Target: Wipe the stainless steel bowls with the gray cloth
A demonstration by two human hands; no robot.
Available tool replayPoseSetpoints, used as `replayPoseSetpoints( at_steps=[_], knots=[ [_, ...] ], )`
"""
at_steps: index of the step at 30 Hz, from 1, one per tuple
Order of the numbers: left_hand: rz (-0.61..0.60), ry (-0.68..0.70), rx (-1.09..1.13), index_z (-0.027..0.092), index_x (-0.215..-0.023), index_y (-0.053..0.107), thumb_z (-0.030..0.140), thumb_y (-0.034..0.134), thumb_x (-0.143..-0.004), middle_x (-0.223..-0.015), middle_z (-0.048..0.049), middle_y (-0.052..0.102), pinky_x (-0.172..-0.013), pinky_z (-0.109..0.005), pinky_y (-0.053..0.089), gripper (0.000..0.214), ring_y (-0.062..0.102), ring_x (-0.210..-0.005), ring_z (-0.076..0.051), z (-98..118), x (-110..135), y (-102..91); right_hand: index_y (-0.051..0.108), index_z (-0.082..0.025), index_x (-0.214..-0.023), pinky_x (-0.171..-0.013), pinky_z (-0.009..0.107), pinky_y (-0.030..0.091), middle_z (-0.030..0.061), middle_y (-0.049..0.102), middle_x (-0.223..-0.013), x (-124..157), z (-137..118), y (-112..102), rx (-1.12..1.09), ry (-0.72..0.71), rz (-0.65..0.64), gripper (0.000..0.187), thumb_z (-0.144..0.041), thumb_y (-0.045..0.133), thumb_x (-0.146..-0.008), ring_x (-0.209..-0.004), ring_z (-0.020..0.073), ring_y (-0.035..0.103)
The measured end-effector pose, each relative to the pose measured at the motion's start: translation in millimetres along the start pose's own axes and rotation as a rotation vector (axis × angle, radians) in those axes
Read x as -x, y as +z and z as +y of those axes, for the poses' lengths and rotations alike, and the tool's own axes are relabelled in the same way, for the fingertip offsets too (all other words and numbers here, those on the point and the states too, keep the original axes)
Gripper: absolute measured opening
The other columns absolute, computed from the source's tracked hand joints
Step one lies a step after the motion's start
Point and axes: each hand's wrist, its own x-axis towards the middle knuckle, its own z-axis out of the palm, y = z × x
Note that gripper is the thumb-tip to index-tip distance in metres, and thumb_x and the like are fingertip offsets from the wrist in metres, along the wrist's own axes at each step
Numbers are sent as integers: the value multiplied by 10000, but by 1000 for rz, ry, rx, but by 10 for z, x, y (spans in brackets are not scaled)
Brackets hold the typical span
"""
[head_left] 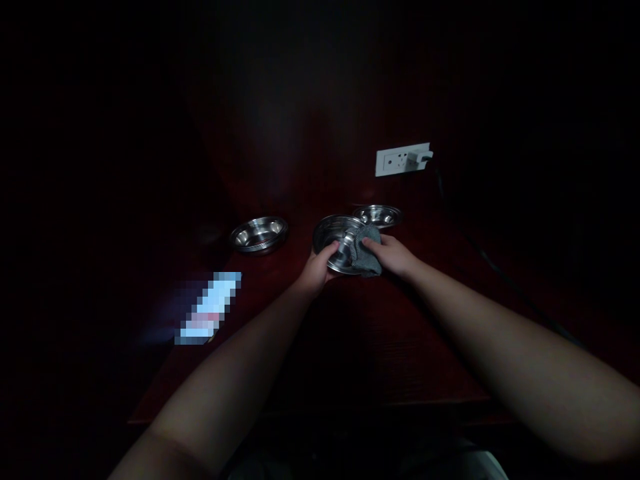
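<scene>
In dim light, my left hand [317,267] grips the near rim of a shiny steel bowl [334,237], tilted toward me above a dark red wooden table [380,340]. My right hand [393,255] is closed on a grey cloth [367,257] pressed against the bowl's right side. A second steel bowl [379,215] sits just behind them. A third steel bowl [259,233] rests on the table to the left, apart from both hands.
A white wall socket [403,160] with a plug in it is at the back right; its dark cable [480,250] trails down along the table's right side. A bright blurred rectangle [209,308] lies at the table's left. The surroundings are dark.
</scene>
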Motion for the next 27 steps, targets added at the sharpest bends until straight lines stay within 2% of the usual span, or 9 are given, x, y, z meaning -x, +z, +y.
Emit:
replayPoseSetpoints(
  at_steps=[10,16,27],
  knots=[
    [69,44,-70,185,-1187,476,245,676,-637,-1098,-131,611,-746,-431,524,589,617,-925,-262,-48,-45,-52,607,-142,-1004,-776,304,483,96,671,-990,-33,39,-6,82,-4,17,287,-344,506,-826,-837,182,634],
    [28,13,-28,198,-1235,433,241,662,-650,-1113,-141,607,-734,-436,524,630,616,-930,-272,-27,-35,-46,608,-138,-988,-754,294,491,101,676,-972,-17,20,0,80,-10,8,274,-332,494,-831,-807,176,639],
    [32,16,-37,196,-1256,413,234,664,-645,-1103,-144,611,-712,-434,530,662,620,-916,-272,-30,-32,-50,613,-141,-988,-779,309,486,98,673,-984,-26,29,-1,82,-16,10,270,-327,509,-823,-837,181,635]
  ],
)
